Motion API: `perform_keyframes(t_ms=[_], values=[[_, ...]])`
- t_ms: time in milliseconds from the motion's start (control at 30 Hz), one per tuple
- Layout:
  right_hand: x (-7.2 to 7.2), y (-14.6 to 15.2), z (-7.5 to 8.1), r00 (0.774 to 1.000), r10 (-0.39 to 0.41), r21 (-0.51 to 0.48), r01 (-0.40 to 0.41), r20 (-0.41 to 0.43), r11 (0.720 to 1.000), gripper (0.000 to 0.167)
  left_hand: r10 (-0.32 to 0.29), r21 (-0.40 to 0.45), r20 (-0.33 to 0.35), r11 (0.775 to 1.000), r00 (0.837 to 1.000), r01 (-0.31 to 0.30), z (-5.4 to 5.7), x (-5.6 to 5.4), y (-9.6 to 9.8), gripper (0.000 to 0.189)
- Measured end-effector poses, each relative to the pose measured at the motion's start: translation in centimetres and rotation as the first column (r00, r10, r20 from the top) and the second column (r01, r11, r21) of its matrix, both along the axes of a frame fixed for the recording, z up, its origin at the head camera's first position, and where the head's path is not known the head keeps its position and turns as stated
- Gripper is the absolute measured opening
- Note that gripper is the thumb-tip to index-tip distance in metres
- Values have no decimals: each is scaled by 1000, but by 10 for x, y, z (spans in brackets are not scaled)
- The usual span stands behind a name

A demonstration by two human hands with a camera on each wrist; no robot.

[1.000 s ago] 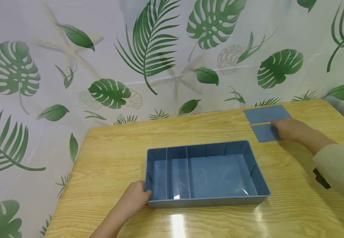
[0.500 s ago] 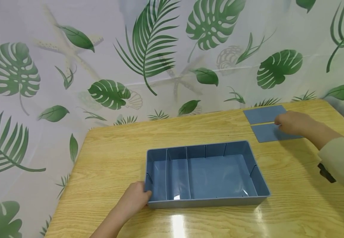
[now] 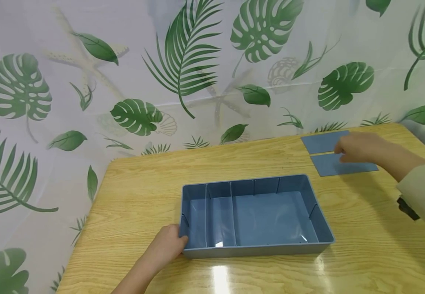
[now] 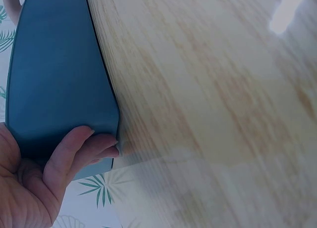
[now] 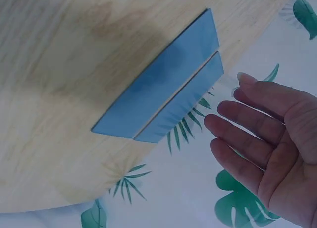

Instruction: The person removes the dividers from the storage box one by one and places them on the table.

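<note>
Blue-grey plastic, by its look, forms the tray [image 3: 272, 216] in front of you on the wooden table [image 3: 142, 196]. Your left hand [image 3: 166, 243] grips its near left corner, thumb over the rim, fingers bent against the outside. Your right hand [image 3: 363, 147] hangs above the near panel [image 3: 328, 165] and the far panel [image 3: 319, 143], fingers loosely curled, holding nothing. Both panels lie flat, a narrow gap between them. You seem to be at the panel-handling step, tray steadied; picking one up would probably call for fingertips lowered to a thin edge.
</note>
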State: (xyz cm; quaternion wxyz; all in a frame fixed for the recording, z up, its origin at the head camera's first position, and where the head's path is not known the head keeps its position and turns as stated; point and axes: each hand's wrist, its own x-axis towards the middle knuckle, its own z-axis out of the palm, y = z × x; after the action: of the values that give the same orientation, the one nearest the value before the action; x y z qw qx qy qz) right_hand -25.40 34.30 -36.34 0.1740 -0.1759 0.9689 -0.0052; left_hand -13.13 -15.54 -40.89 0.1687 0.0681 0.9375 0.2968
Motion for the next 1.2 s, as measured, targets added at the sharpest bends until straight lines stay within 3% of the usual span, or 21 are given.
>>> perform_keyframes(t_ms=[300,533,733,833,967,1200], values=[[3,-17,18,997,73,18,-73,-19,997,26,-4,4,5,1000,1000,4,0,-1,0,13],[7,-33,24,991,126,46,-124,-42,991,6,-4,5,12,1000,1000,4,1,-3,-1,12],[11,-49,30,990,131,45,-129,-49,991,17,-10,8,11,1000,1000,10,1,-3,-1,11],[13,-58,34,987,151,36,-149,-50,988,13,-12,7,11,1000,1000,12,0,-4,-1,11],[15,-71,38,977,195,63,-190,-83,980,9,-5,0,19,1000,1000,5,-1,-4,-1,11],[19,-89,37,950,276,96,-264,-147,960,16,2,-9,5,1000,1000,-2,-1,-2,-1,12]])
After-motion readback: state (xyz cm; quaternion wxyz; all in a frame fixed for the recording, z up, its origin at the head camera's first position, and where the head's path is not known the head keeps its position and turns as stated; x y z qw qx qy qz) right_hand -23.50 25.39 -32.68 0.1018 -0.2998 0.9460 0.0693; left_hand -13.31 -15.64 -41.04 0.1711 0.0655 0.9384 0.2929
